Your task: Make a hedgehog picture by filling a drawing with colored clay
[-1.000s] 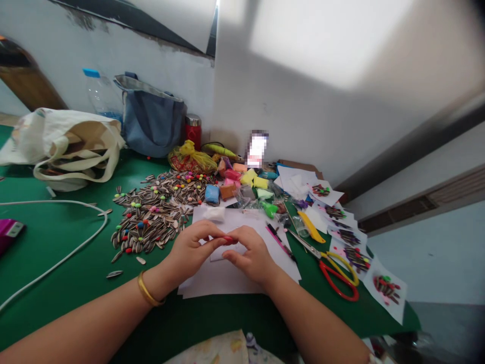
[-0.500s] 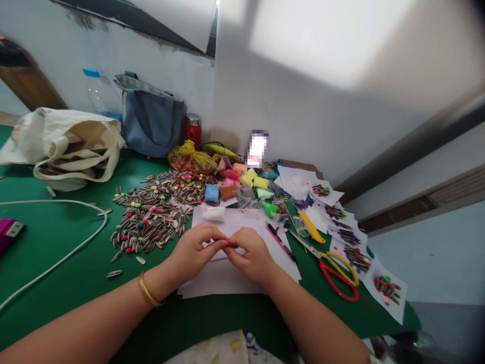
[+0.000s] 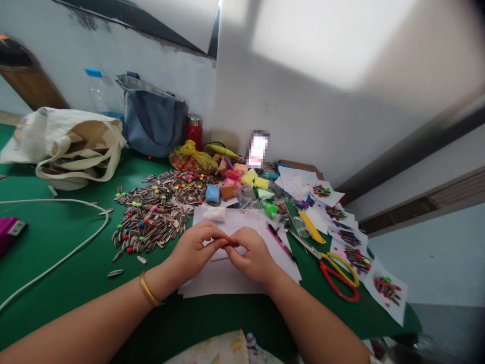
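Above the white sheets of paper point(image 3: 212, 278), my left hand point(image 3: 199, 253) and my right hand point(image 3: 252, 255) meet at the fingertips. Both are closed in a pinch on a small red piece of modelling clay point(image 3: 229, 241), mostly covered by the fingers. Just beyond my left hand is a white packet point(image 3: 214, 214) on the paper. A pink pen point(image 3: 278, 239) and a black pen point(image 3: 285, 245) lie to the right of my right hand. Scissors point(image 3: 333, 268) with red and yellow handles rest further right.
Striped sunflower seeds point(image 3: 159, 212) mixed with coloured bits spread at left. Behind stand soft clay packets point(image 3: 228, 191), a blue bag point(image 3: 153, 121), a red flask point(image 3: 194, 132) and a phone point(image 3: 258, 150). A yellow cutter point(image 3: 312, 227) and seed-decorated papers point(image 3: 396, 298) are at right. A white cable point(image 3: 71, 253) curves at left.
The hands stay together over the paper, with only a slight shift of the fingers; a little more of the red clay shows between the fingertips. The view has moved barely.
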A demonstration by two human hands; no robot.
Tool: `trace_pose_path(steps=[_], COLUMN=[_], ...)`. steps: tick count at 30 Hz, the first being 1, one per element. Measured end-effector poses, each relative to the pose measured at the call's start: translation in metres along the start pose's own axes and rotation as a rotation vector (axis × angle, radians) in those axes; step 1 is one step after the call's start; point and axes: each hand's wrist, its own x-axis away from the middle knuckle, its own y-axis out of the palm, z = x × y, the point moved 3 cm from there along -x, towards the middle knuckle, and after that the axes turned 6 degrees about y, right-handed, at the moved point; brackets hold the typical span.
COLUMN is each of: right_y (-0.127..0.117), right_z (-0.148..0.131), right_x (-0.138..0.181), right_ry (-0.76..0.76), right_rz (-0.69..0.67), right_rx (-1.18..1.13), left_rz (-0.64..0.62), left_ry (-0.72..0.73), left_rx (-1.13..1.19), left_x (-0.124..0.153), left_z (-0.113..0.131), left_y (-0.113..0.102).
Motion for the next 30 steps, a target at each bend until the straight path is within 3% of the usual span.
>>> trace_pose_path(steps=[5, 12, 20, 25, 30], right_y=[-0.001, 0.001, -0.002, 0.002, 0.001], right_z=[0.001, 0.0, 0.002, 0.002, 0.003], right_x=[0.0, 0.0, 0.0, 0.0, 0.001], right_ry=[0.0, -0.012, 0.0, -0.006, 0.022], right_rz=[-0.023, 0.021, 0.003, 0.012, 0.024], right_rx=[-0.041, 0.055, -0.037, 0.043, -0.011], left_rz=[0.023, -0.013, 0.035, -0.022, 0.029], left_ry=[-0.038, 0.023, -0.081, 0.027, -0.007], left_rx=[0.052, -0.04, 0.059, -0.001, -0.023], left_x=[0.001, 0.003, 0.003, 0.004, 0.002], left_z=[-0.004, -0.005, -0.01, -0.006, -0.006], left_y=[-0.001, 0.001, 0.001, 0.003, 0.001])
